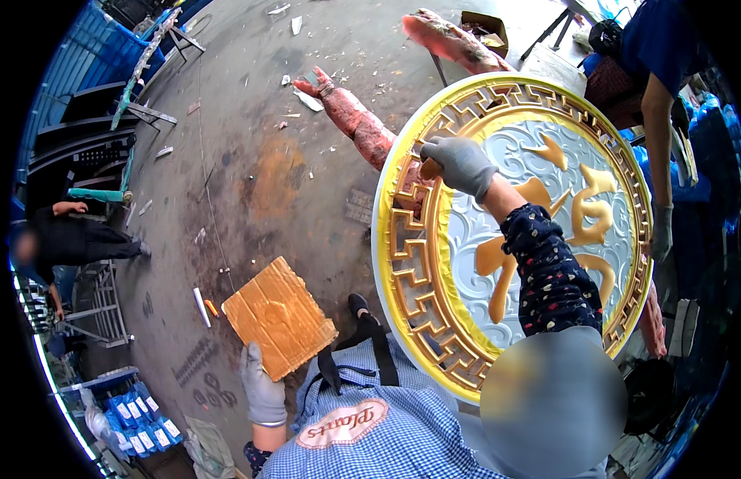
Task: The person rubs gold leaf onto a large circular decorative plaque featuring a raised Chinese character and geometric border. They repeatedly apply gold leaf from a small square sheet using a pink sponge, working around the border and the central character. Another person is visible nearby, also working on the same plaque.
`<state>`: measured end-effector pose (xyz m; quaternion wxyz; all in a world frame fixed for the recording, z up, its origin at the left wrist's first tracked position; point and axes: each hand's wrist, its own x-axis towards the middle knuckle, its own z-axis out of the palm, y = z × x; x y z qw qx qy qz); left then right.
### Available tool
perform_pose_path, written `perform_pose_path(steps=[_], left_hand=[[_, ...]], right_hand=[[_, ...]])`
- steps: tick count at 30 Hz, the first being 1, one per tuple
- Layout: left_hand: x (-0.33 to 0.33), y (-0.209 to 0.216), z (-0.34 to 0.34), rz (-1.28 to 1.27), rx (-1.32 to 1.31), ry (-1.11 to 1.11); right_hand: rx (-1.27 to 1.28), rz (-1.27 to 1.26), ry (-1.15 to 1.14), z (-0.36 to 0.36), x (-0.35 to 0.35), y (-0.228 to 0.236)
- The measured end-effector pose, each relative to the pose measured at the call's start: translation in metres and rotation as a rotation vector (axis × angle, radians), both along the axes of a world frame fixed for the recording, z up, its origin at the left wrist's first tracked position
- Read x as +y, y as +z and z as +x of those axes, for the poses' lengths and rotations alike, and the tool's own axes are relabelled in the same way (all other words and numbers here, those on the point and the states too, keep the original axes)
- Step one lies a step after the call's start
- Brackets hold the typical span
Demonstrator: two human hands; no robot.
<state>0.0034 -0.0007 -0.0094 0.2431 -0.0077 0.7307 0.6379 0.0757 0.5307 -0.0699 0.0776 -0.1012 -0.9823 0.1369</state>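
Observation:
A large round decorative panel (498, 139) with a gold fretwork border, yellow edging and a pale grey scroll relief with raised gold characters lies in front of me to the right. My right hand (464, 165), in a grey glove, reaches over its left border. Its fingers are closed on a small brown pad (431, 168), mostly hidden, at the fretwork. At lower left my left hand (264, 389), also gloved, grips the lower corner of a square cardboard piece (278, 319) coated in gold paint. That cardboard is held apart from the panel.
Pink wrapped supports (356, 121) stick out from under the panel. On the right stands a co-worker in blue (661, 48), a gloved hand (662, 233) beside the panel's edge. Another person (87, 239) is at far left. Scraps and a white tube (202, 307) litter the floor.

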Motion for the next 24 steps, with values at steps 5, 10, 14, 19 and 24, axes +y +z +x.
perform_pose_path(steps=[5,10,14,19,24], left_hand=[[0.004,0.003,0.0,0.083,-0.064,0.071],[0.005,0.006,-0.003,0.036,-0.025,0.033],[0.002,0.003,-0.005,-0.004,0.011,0.002],[0.01,0.008,-0.001,0.03,0.007,0.068],[-0.003,-0.003,-0.006,-0.047,0.094,0.013]], right_hand=[[0.051,-0.035,-0.094,-0.011,-0.001,0.015],[0.082,-0.077,-0.032,-0.005,-0.008,0.004],[0.005,0.067,0.007,-0.007,-0.003,0.001],[0.079,-0.075,-0.074,-0.006,-0.011,0.002],[0.015,0.101,-0.086,-0.014,-0.005,-0.001]])
